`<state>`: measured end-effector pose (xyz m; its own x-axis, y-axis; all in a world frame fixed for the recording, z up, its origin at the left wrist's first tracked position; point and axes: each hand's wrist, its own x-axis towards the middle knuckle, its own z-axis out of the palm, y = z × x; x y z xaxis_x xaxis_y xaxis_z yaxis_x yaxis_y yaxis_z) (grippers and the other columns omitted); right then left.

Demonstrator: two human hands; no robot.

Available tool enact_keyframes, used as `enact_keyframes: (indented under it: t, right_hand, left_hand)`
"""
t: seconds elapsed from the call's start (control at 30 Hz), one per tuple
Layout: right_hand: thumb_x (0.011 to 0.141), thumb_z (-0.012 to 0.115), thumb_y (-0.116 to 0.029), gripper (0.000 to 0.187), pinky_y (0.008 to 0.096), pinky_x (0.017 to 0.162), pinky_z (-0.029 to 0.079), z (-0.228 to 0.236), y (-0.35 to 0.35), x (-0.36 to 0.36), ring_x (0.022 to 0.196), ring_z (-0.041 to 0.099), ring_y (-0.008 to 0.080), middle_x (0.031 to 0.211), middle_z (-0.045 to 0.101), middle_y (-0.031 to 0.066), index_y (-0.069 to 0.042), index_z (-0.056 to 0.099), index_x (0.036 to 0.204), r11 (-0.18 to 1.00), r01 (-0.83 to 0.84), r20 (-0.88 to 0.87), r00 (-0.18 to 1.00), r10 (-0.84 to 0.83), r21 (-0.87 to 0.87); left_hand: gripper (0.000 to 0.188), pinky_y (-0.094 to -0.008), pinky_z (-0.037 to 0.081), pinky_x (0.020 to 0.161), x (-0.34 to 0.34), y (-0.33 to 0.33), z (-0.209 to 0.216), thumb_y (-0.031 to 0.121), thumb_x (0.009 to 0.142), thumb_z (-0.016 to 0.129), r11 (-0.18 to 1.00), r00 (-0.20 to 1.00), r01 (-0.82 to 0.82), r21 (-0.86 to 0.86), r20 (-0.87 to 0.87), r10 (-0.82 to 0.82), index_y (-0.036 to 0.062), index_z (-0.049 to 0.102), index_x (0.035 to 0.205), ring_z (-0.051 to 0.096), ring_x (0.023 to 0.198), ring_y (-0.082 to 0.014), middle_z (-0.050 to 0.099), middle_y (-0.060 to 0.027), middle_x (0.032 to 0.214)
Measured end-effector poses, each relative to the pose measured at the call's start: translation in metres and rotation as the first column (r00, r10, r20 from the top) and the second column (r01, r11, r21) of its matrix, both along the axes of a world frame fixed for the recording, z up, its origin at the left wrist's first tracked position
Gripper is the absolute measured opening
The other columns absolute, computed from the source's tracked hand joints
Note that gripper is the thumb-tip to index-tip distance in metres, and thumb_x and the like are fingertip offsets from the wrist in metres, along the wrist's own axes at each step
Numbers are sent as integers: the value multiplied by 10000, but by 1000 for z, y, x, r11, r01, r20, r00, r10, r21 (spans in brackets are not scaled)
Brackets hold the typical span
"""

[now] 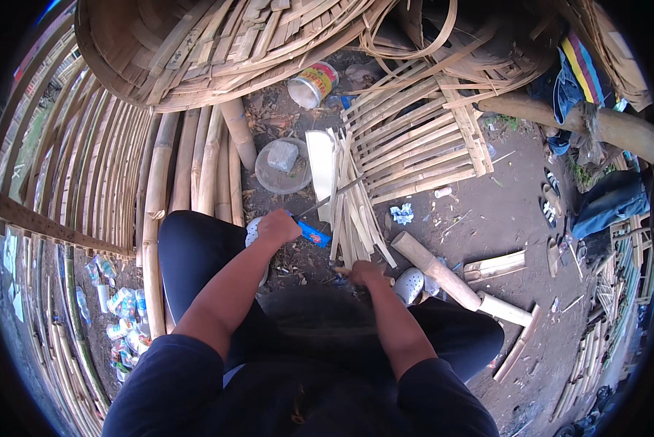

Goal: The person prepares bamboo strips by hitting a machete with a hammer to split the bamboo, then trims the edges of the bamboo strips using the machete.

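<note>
My left hand is closed in a fist round the near end of a long, thin dark blade, probably a knife; its handle is hidden in my fingers. The blade points up and right across a pile of pale split bamboo strips. At the lower ends of those strips my right hand has its fingers curled, apparently on a bamboo strip, though the fingertips are partly hidden. Just right of my left hand lies a blue packet on the ground. Wider pale bamboo pieces rest beside the strips.
Beyond the strips lies a slatted bamboo panel. A round basin holds a grey block. Near it is a tipped bucket. A cut bamboo tube lies by my right shoe. Large woven baskets overhang the far side.
</note>
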<state>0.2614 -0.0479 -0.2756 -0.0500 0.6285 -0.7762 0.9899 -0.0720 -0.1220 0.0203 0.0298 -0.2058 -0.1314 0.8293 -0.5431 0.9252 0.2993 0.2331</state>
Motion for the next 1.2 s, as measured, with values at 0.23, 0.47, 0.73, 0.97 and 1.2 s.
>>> enact_keyframes:
  t: [0.23,0.47,0.73,0.97,1.2]
  right_hand:
    - [956,413,-347,483,527,739,482,45,65,37,801,610,475,779,621,300,45,638,787,424,584,-434,806,-402,692]
    - [997,409,-343,452,260,416,295,254,90,1,450,349,63,520,369,-27,-16,460,689,-176,897,-866,439,239,406]
    - [952,446,-350,441,538,661,491,-9,51,-37,731,618,461,734,618,289,30,595,787,517,534,-478,842,-251,669]
    - [952,428,-368,485,527,688,497,8,58,-25,739,623,455,752,621,291,45,617,783,547,538,-459,840,-288,641]
    - [951,446,-322,454,536,650,473,5,38,-36,700,600,467,719,603,294,52,604,749,452,611,-578,784,-227,650]
  left_hand:
    - [480,-399,495,890,0,3,-3,422,741,616,999,999,33,4,5,-33,36,685,1018,627,1038,-325,654,-190,1084]
    - [555,-408,504,873,-7,1,6,511,747,613,1000,1000,9,11,5,-9,25,688,1004,633,1018,-337,659,-199,1061]
    - [488,-400,514,857,-9,6,-9,421,716,654,983,985,144,112,-116,-131,14,681,984,646,991,-319,665,-190,1038]
    - [425,-393,518,851,-7,2,24,343,707,652,977,978,171,-125,143,-153,14,670,976,644,995,-306,656,-191,1064]
    - [475,-417,509,874,-1,-6,8,368,708,660,994,996,87,69,-15,-86,22,643,1033,639,1009,-316,658,-185,1059]
